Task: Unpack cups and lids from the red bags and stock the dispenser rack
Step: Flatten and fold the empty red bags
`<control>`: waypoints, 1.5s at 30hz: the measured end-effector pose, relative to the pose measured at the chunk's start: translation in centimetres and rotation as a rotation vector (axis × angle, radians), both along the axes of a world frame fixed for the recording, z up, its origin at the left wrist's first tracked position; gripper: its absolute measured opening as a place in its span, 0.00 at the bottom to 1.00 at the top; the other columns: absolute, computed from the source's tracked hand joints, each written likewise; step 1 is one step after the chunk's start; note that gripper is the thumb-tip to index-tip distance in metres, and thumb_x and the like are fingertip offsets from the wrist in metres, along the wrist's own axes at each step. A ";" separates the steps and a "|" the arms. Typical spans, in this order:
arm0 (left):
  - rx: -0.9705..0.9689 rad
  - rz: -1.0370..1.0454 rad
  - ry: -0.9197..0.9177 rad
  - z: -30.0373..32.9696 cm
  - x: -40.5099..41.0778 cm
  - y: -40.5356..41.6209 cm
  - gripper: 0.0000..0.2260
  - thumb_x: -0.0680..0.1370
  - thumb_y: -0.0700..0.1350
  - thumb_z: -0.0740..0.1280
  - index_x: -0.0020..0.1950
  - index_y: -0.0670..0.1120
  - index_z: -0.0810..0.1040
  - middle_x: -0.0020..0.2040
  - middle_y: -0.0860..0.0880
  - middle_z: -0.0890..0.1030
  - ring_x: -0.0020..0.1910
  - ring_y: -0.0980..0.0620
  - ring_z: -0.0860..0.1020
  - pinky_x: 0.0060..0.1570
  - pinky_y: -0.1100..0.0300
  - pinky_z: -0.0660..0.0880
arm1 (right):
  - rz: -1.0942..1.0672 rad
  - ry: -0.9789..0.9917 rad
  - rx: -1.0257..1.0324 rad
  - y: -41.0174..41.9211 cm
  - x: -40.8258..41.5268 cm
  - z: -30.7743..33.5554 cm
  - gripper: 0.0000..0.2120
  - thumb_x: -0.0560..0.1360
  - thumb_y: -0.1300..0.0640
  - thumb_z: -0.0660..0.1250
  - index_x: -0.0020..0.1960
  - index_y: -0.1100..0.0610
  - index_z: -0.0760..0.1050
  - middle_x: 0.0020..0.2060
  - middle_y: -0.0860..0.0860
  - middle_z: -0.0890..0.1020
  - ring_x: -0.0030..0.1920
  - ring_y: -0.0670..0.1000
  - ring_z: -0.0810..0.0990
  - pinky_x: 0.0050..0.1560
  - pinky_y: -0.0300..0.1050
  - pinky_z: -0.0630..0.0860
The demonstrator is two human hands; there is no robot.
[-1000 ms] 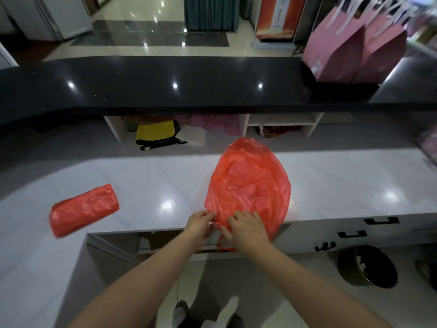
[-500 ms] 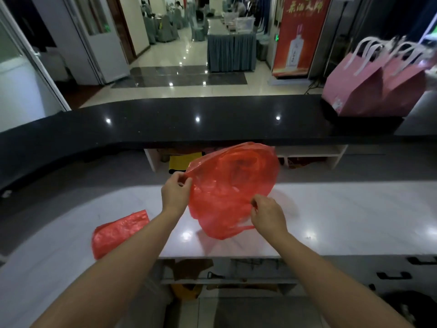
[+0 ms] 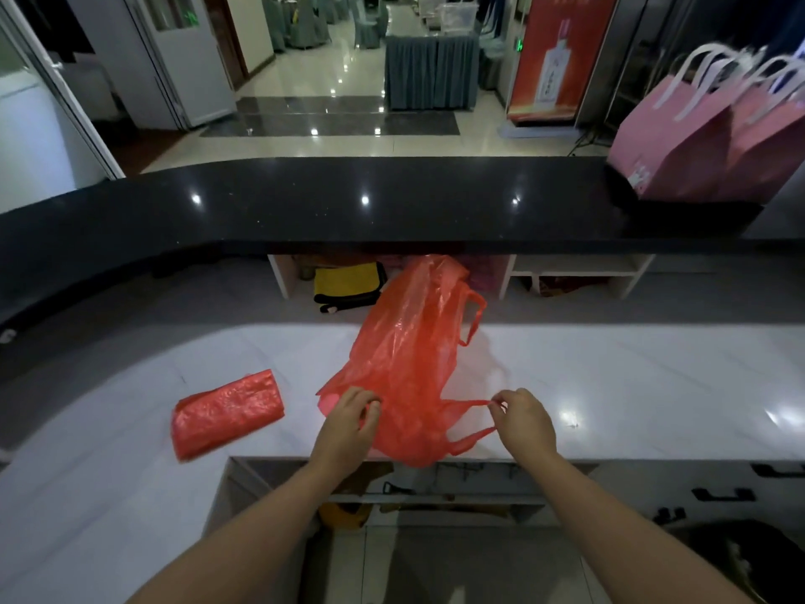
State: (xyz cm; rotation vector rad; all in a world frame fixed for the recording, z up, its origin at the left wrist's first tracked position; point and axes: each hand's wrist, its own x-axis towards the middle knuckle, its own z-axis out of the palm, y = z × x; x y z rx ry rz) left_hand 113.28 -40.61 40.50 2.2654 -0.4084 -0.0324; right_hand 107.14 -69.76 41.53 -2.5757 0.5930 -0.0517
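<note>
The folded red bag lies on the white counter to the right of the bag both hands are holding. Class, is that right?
Not quite. In the head view the folded red bag lies to the left of the held red bag, beyond the left hand. It does lie on the white counter.

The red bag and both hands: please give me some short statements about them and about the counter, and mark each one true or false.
1. The right hand pinches a handle loop of the big red bag. True.
2. The left hand rests flat on the folded red bag. False: it grips the edge of the big red bag; the folded one lies apart, to its left.
3. The pink paper bags stand on the black counter. True.
4. The big red bag lies on the black counter. False: it is on the white counter.
5. Cups stand on the white counter. False: no cups are visible there.
</note>
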 end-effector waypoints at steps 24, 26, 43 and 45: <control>-0.169 0.456 0.699 0.4 7.8 3.3 0.14 0.79 0.49 0.67 0.47 0.38 0.81 0.48 0.39 0.84 0.44 0.43 0.79 0.43 0.53 0.75 | -0.099 0.102 0.039 -1.9 -2.8 -1.9 0.11 0.82 0.53 0.64 0.58 0.56 0.82 0.43 0.47 0.76 0.37 0.46 0.77 0.33 0.39 0.69; -0.182 0.443 0.722 0.5 7.8 3.1 0.11 0.79 0.47 0.68 0.45 0.39 0.80 0.47 0.40 0.83 0.43 0.44 0.79 0.42 0.53 0.75 | -0.091 0.109 0.063 -2.0 -2.8 -2.1 0.10 0.82 0.54 0.64 0.58 0.56 0.81 0.43 0.48 0.78 0.39 0.46 0.78 0.35 0.40 0.72; 0.196 0.570 0.358 -0.8 7.2 14.4 0.13 0.82 0.39 0.61 0.45 0.31 0.79 0.45 0.30 0.80 0.47 0.32 0.79 0.48 0.44 0.74 | -0.116 0.328 -0.064 -7.3 -4.0 -4.3 0.07 0.81 0.58 0.63 0.50 0.55 0.80 0.47 0.54 0.83 0.43 0.52 0.78 0.44 0.45 0.77; 0.177 0.564 0.403 -1.9 6.1 14.9 0.13 0.82 0.39 0.62 0.45 0.30 0.79 0.44 0.29 0.80 0.47 0.31 0.79 0.48 0.43 0.74 | -0.077 0.422 -0.021 -7.2 -3.7 -4.4 0.09 0.79 0.58 0.64 0.55 0.55 0.81 0.52 0.55 0.83 0.49 0.54 0.81 0.50 0.45 0.78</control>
